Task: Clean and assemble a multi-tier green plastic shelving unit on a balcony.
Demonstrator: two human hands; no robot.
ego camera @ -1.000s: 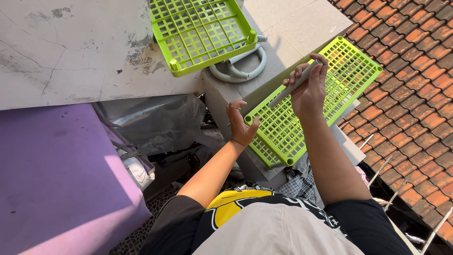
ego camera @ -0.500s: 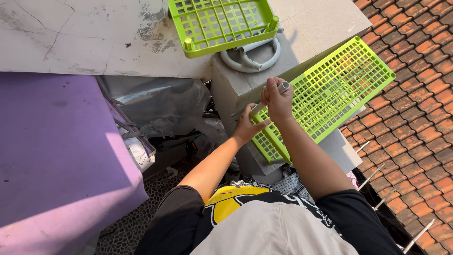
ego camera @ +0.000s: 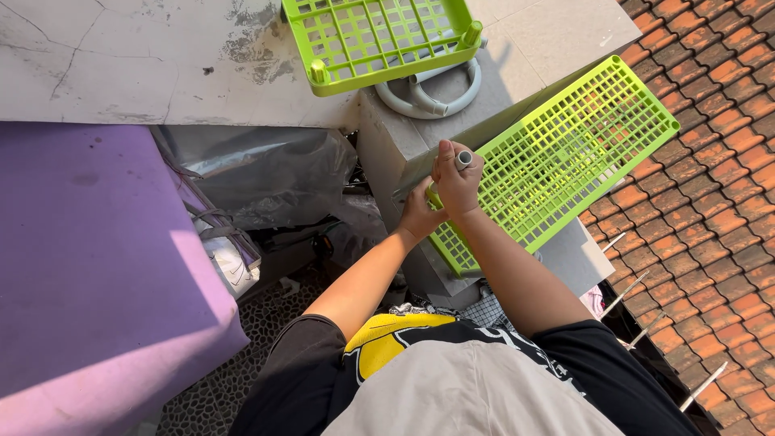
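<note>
A lime-green plastic grid panel [ego camera: 565, 153] lies tilted across a grey concrete block [ego camera: 387, 145]. My left hand [ego camera: 418, 216] grips the panel's near-left corner from below. Directly above it, touching it, my right hand [ego camera: 454, 184] is closed around a short grey tube [ego camera: 464, 158]; the tube stands upright at that same corner, its open end showing between my fingers. The tube's lower end is hidden by my hands.
A second green grid shelf [ego camera: 375, 40] with corner sockets rests on the cracked concrete slab [ego camera: 121, 56], over a white ring-shaped part [ego camera: 428, 97]. Purple cloth [ego camera: 89, 258] lies at left, grey plastic sheeting [ego camera: 266, 178] in the gap, terracotta roof tiles [ego camera: 710, 202] at right.
My right hand has come back from the panel's far edge to the near corner beside my left hand, bringing the grey tube upright. The panel shifted slightly.
</note>
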